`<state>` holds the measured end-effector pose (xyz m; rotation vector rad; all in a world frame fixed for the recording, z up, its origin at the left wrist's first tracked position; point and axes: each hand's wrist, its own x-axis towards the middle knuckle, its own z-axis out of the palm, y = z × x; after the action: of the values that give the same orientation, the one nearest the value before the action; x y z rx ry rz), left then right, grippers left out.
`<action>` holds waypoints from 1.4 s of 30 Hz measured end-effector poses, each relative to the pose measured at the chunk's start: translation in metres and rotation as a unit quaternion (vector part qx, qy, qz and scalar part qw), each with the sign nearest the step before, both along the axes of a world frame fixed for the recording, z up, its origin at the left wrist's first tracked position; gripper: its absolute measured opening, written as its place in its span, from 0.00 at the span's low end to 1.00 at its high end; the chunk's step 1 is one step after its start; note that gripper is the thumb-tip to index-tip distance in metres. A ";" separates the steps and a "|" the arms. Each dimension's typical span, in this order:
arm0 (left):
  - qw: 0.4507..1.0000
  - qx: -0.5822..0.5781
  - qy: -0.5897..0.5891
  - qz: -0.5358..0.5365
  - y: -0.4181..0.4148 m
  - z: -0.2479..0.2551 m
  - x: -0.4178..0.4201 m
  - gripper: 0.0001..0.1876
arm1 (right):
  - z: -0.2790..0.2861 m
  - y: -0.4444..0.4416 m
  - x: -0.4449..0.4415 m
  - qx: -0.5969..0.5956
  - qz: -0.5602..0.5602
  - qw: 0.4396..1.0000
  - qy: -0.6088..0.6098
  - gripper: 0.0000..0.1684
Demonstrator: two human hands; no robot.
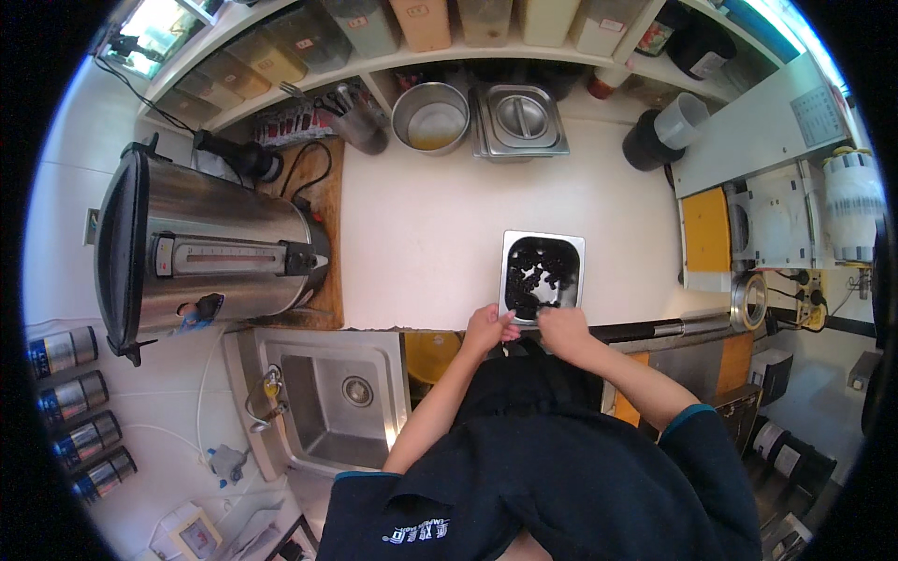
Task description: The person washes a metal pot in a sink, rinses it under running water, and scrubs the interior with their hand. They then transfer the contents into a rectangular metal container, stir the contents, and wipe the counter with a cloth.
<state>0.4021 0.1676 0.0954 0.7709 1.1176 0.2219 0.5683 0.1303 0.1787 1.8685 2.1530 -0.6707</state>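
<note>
A rectangular stainless steel pan (580, 245) stands at the front edge of the white counter, with small black balls in dark liquid (527, 270) inside it. My left hand (491, 328) is at the pan's near left corner, its fingers bent at the rim; how firmly they hold it is unclear. At the near right side my right hand (563, 329) is curled over the rim with the fingertips hidden, perhaps round something in the pan that I cannot make out.
A steel pot (431, 118) and a lidded steel pan (523, 123) stand at the back of the white counter (421, 231). Black and clear cups (649, 140) are at the back right. A large steel urn (217, 245) lies left, above a sink (337, 400).
</note>
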 end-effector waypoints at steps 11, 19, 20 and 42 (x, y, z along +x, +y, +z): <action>1.000 -0.001 -0.005 -0.008 0.001 0.006 0.001 0.11 | -0.011 0.000 0.009 -0.012 0.027 1.000 -0.010 0.08; 1.000 -0.002 -0.013 -0.010 0.002 0.004 -0.001 0.10 | -0.014 -0.006 0.030 0.050 -0.029 0.996 -0.066 0.04; 1.000 0.000 -0.010 -0.010 0.001 0.002 -0.002 0.10 | -0.003 -0.008 0.018 -0.006 0.006 0.998 -0.058 0.03; 1.000 -0.004 0.008 -0.026 0.002 0.002 -0.002 0.10 | -0.011 0.003 -0.003 0.041 -0.018 0.999 -0.022 0.05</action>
<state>0.4006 0.1700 0.0971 0.7943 1.1117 0.1667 0.5653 0.1337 0.1676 1.9490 2.1544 -0.5517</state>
